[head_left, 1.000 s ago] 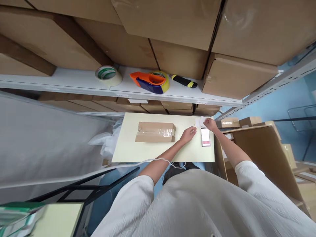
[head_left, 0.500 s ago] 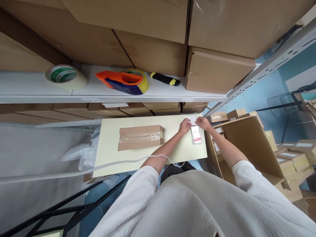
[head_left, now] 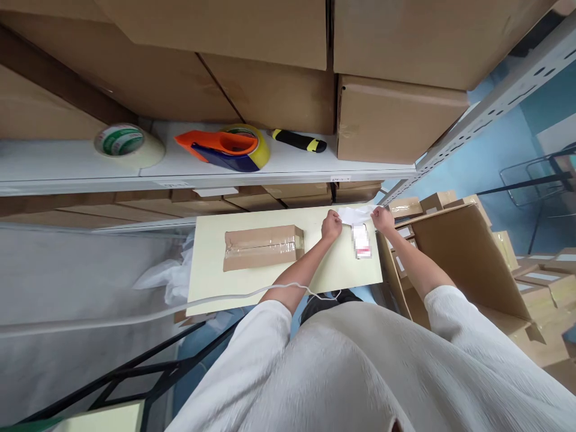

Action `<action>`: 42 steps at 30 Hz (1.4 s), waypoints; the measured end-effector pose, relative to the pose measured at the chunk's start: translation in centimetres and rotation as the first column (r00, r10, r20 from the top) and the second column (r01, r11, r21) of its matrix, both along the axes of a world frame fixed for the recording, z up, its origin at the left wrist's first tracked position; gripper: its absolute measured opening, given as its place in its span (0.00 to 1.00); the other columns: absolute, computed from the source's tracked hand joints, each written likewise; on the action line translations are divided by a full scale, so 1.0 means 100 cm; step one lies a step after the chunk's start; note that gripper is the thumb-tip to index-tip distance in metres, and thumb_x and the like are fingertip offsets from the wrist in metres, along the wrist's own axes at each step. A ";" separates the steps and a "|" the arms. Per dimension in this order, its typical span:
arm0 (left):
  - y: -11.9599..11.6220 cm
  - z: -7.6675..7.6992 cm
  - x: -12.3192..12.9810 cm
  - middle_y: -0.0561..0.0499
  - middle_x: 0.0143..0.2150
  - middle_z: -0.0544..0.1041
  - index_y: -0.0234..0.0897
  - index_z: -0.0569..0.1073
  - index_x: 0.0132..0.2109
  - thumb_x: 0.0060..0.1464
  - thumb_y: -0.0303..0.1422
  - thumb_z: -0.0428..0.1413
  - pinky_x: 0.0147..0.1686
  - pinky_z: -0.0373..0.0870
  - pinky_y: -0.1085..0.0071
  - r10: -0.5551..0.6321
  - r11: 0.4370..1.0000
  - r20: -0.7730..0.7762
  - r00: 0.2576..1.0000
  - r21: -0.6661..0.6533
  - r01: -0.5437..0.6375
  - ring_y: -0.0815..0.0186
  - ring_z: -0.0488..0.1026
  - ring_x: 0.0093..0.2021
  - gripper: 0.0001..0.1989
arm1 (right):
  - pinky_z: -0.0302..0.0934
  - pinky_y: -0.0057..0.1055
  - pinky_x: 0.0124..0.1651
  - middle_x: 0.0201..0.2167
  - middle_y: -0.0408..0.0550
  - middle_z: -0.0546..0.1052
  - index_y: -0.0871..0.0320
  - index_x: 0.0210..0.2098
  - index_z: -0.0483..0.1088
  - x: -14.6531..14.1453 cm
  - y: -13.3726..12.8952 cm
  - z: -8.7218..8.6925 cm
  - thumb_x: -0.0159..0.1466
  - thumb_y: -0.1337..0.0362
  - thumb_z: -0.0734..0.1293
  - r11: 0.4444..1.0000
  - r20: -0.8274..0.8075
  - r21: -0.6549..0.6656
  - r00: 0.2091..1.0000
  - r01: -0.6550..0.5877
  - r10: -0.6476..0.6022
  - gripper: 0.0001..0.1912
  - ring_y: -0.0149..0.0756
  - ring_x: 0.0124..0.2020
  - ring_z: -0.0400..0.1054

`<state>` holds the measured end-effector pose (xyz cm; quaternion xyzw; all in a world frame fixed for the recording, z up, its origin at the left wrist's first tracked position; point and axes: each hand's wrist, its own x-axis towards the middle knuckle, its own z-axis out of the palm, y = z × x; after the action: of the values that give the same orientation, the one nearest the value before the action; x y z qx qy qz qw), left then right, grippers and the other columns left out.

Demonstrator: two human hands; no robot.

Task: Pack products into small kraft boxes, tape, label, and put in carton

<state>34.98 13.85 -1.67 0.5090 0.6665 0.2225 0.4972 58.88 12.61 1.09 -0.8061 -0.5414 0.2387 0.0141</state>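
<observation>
Between my hands a thin white sheet [head_left: 356,215], perhaps paper or film, is stretched out near the table's far right corner. My left hand [head_left: 332,224] is closed on its left end. The right end is pinched in my right hand [head_left: 382,219]. Just below the sheet a phone [head_left: 361,241] with a lit, partly blurred screen lies on the pale yellow table [head_left: 333,273]. To the left rests a long cardboard box [head_left: 263,247], its top seam covered with clear tape.
A shelf above the table holds a tape roll [head_left: 129,146], an orange tape dispenser [head_left: 225,149], a utility knife [head_left: 299,140] and large cartons [head_left: 400,120]. An open carton [head_left: 468,264] stands at the right, with packed boxes behind. A white cable [head_left: 180,306] crosses the table's front.
My hands have moved apart, and the white sheet between them is now spread wider. The view has shifted slightly.
</observation>
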 end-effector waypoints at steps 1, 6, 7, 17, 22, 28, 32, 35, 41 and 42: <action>0.000 0.000 -0.001 0.55 0.37 0.79 0.44 0.66 0.41 0.56 0.18 0.57 0.43 0.66 0.68 0.010 1.000 -0.009 1.000 -0.002 -0.010 0.62 0.77 0.42 0.15 | 0.62 0.35 0.49 0.46 0.53 0.82 0.55 0.44 0.74 0.002 -0.001 -0.001 0.72 0.64 0.66 1.000 0.023 0.008 1.000 0.003 -0.003 0.05 0.45 0.47 0.75; 0.005 0.005 -0.007 0.55 0.35 0.74 0.45 0.63 0.40 0.55 0.18 0.58 0.42 0.65 0.67 0.087 0.996 -0.052 0.995 -0.001 -0.087 0.61 0.75 0.39 0.17 | 0.60 0.39 0.52 0.48 0.57 0.82 0.57 0.45 0.74 0.012 -0.006 -0.007 0.74 0.64 0.65 0.998 0.113 0.055 0.993 0.030 -0.036 0.07 0.48 0.49 0.75; 0.006 0.007 -0.008 0.55 0.34 0.74 0.46 0.63 0.40 0.55 0.18 0.58 0.42 0.64 0.67 0.103 0.995 -0.063 0.993 0.001 -0.103 0.60 0.74 0.39 0.17 | 0.59 0.39 0.52 0.47 0.58 0.82 0.57 0.45 0.74 0.014 -0.007 -0.008 0.74 0.63 0.65 0.997 0.121 0.062 0.991 0.042 -0.049 0.07 0.49 0.50 0.75; 0.012 0.028 -0.020 0.58 0.31 0.70 0.46 0.59 0.38 0.51 0.21 0.60 0.41 0.64 0.66 0.230 0.969 -0.063 0.971 0.109 -0.223 0.60 0.73 0.36 0.19 | 0.58 0.43 0.55 0.47 0.60 0.82 0.57 0.45 0.75 0.028 -0.015 -0.023 0.72 0.65 0.65 0.984 0.104 0.087 0.981 0.153 -0.161 0.06 0.51 0.50 0.75; 0.016 0.038 -0.026 0.57 0.31 0.71 0.46 0.60 0.38 0.50 0.22 0.60 0.43 0.66 0.66 0.323 0.929 0.013 0.946 0.190 -0.319 0.60 0.74 0.38 0.18 | 0.58 0.48 0.56 0.44 0.62 0.82 0.58 0.45 0.75 0.036 -0.020 -0.027 0.71 0.65 0.64 0.972 0.091 0.097 0.971 0.213 -0.221 0.08 0.54 0.49 0.75; 0.010 0.042 -0.031 0.58 0.31 0.71 0.45 0.62 0.39 0.51 0.22 0.59 0.42 0.70 0.67 0.327 0.915 0.118 0.938 0.208 -0.345 0.63 0.78 0.36 0.15 | 0.58 0.53 0.59 0.50 0.64 0.80 0.58 0.50 0.74 0.040 -0.029 -0.029 0.69 0.62 0.63 0.971 0.065 0.157 0.979 0.181 -0.193 0.13 0.57 0.53 0.72; -0.002 0.043 -0.023 0.59 0.34 0.71 0.45 0.62 0.40 0.52 0.24 0.59 0.37 0.73 0.69 0.317 0.923 0.266 0.910 0.135 -0.361 0.66 0.79 0.31 0.15 | 0.60 0.54 0.61 0.59 0.65 0.76 0.59 0.58 0.72 0.029 -0.037 -0.025 0.68 0.64 0.63 0.949 0.013 0.311 0.998 0.049 -0.056 0.20 0.60 0.59 0.68; -0.009 0.047 -0.017 0.58 0.36 0.72 0.44 0.62 0.42 0.54 0.25 0.60 0.35 0.75 0.70 0.327 0.927 0.342 0.881 0.067 -0.370 0.68 0.80 0.30 0.15 | 0.64 0.51 0.60 0.55 0.62 0.77 0.58 0.57 0.73 0.017 -0.040 -0.019 0.68 0.66 0.62 0.909 -0.086 0.405 0.986 -0.094 0.141 0.20 0.56 0.56 0.70; -0.018 0.066 -0.015 0.58 0.37 0.72 0.44 0.61 0.44 0.56 0.26 0.59 0.34 0.76 0.72 0.340 0.922 0.421 0.841 0.026 -0.386 0.69 0.81 0.30 0.15 | 0.68 0.48 0.58 0.50 0.55 0.79 0.54 0.52 0.75 -0.017 -0.046 -0.001 0.67 0.57 0.68 0.822 -0.266 0.515 0.867 -0.241 0.421 0.16 0.50 0.49 0.73; -0.020 0.070 -0.017 0.58 0.37 0.72 0.43 0.61 0.44 0.56 0.25 0.59 0.34 0.76 0.72 0.352 0.918 0.426 0.834 0.018 -0.397 0.69 0.81 0.30 0.15 | 0.68 0.48 0.58 0.50 0.55 0.79 0.53 0.52 0.75 -0.024 -0.048 0.003 0.66 0.54 0.70 0.814 -0.277 0.523 0.853 -0.253 0.442 0.17 0.50 0.49 0.73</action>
<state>33.32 11.88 5.35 0.3352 0.6196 0.4532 0.5462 56.47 7.83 1.39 -0.5998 -0.7096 0.2533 0.2695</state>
